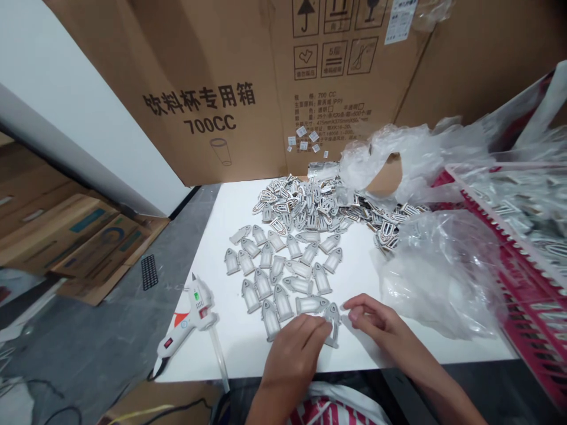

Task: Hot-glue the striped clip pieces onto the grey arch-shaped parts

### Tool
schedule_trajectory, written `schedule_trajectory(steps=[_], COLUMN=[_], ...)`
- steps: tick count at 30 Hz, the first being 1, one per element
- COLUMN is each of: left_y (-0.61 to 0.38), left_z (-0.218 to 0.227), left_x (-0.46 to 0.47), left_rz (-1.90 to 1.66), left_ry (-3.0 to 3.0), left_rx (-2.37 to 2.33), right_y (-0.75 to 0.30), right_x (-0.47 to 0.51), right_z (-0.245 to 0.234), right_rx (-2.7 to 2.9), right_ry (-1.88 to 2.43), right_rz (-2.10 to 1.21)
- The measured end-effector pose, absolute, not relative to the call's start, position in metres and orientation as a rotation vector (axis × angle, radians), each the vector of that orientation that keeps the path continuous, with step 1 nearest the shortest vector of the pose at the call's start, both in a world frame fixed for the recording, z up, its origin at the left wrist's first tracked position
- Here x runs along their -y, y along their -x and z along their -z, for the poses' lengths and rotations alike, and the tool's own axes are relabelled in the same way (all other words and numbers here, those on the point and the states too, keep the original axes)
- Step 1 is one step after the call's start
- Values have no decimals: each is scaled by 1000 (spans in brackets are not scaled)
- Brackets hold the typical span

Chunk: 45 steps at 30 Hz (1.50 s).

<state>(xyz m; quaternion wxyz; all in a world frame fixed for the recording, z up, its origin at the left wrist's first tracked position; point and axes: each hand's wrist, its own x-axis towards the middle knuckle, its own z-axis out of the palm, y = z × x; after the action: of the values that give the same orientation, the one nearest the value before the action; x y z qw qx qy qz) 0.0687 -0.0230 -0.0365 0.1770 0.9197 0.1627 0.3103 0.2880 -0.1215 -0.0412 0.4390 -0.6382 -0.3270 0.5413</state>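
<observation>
My left hand (296, 353), fingers together, pinches the left side of a small grey arch-shaped piece (335, 330) near the table's front edge. Its fingertips are partly hidden behind the hand's back. My right hand (378, 327) is just to the right of that piece, apart from it, with fingers loosely bent and spread, nothing visible in them. Several similar pieces, filled with a pale translucent panel, lie flat in loose rows beyond my left hand, among them one piece (311, 304) lying sideways. Farther back is a heap of open-framed arch pieces (305, 203).
A white glue gun (190, 324) with a glue stick lies at the table's left. Clear plastic bags (438, 271) and a pink basket (482, 218) of pieces occupy the right. A large cardboard box (212, 65) stands behind the white table (208, 236).
</observation>
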Motion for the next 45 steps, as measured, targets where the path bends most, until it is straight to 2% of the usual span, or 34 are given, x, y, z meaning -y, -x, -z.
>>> schedule_trajectory(steps=[10, 29, 45], left_y=[-75, -75, -72], left_z=[47, 38, 50], left_x=[35, 41, 46], left_rz=[-911, -730, -840], left_ry=[-2689, -2793, -2855], left_rx=[-385, -542, -618], right_y=[-275, -274, -279], right_x=[112, 110, 105], right_z=[54, 51, 50], right_rx=[1069, 1072, 1077], right_ry=[1703, 1725, 1726], right_rz=[-1166, -1158, -1155])
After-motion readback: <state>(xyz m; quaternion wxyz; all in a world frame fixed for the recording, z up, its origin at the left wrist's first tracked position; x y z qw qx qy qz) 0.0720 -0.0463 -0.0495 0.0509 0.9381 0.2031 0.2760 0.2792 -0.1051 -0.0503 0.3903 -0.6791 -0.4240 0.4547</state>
